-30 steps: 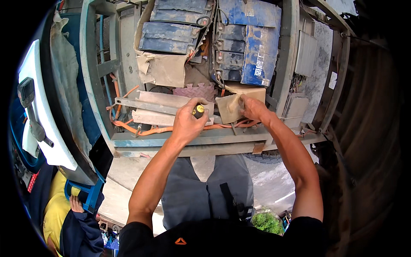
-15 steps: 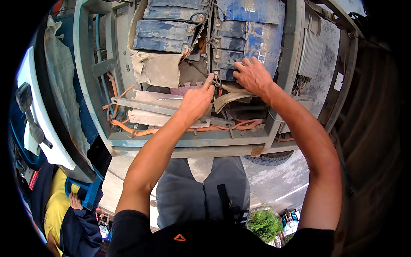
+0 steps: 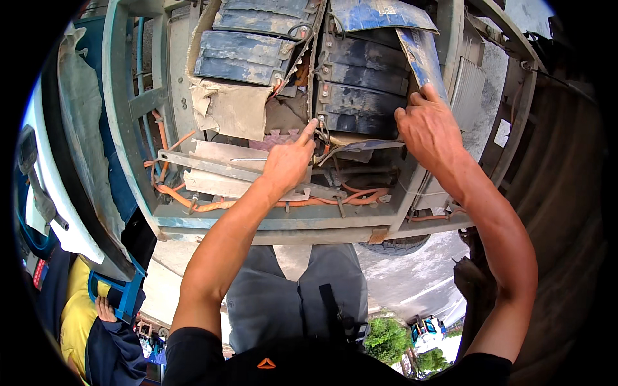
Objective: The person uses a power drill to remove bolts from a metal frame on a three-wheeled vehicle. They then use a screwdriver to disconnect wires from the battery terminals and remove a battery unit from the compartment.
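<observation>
Reckoned on a clock dial laid over the head view, the right hand [image 3: 432,125] is at 2 o'clock, its grip closed on the lower end of a blue cardboard flap [image 3: 421,61], which slants up toward the dial's rim between 1 and 2 o'clock. The left hand [image 3: 288,157] sits just off centre toward 11 o'clock, its grip curled round a slim tool [image 3: 248,159]; only the thin metal shaft shows, pointing toward 9 o'clock from the hand, and the handle is hidden. Its index finger stretches toward 1 o'clock, the tip at or just beside a terminal [image 3: 321,119] on the near corner of a stack of dark batteries [image 3: 360,96]; whether it presses there I cannot tell. That stack fills 12 to 1 o'clock, with a second blue cardboard piece [image 3: 383,14] lying over its far end. Another row of blue-black batteries [image 3: 243,59] stands at 11 o'clock, and a torn beige cardboard [image 3: 228,112] covers its near side. A flat metal bar [image 3: 219,167] slopes across from between 9 and 10 o'clock, above an orange cable [image 3: 209,206] running along the near edge of the metal frame [image 3: 270,222]. At 8 o'clock another person's hand [image 3: 105,310] rests against a blue bracket [image 3: 132,293].
</observation>
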Demonstrator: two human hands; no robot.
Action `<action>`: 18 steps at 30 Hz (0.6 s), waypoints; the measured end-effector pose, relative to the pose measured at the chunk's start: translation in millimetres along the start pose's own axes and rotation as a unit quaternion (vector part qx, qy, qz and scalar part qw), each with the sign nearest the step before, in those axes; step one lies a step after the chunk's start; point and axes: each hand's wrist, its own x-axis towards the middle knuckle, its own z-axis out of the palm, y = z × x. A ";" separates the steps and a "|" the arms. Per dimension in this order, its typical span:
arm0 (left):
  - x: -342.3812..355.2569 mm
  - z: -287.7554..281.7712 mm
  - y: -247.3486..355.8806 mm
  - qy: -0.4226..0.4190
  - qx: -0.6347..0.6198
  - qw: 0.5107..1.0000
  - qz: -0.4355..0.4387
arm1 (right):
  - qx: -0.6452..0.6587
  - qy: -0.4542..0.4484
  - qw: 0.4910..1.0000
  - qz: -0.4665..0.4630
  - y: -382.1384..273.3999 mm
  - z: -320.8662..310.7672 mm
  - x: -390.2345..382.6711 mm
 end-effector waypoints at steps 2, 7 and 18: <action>-4.1 2.0 -6.7 0.002 -0.005 1.000 -0.006 | 0.028 0.045 0.998 0.025 9.8 -15.1 -4.2; -0.2 -8.8 2.3 0.000 -0.065 0.998 -0.001 | 0.087 0.020 0.996 -0.005 -15.3 0.7 13.3; -54.1 -51.0 39.8 0.139 -0.084 0.941 0.296 | 0.801 0.030 0.543 0.251 -129.7 -10.0 -24.3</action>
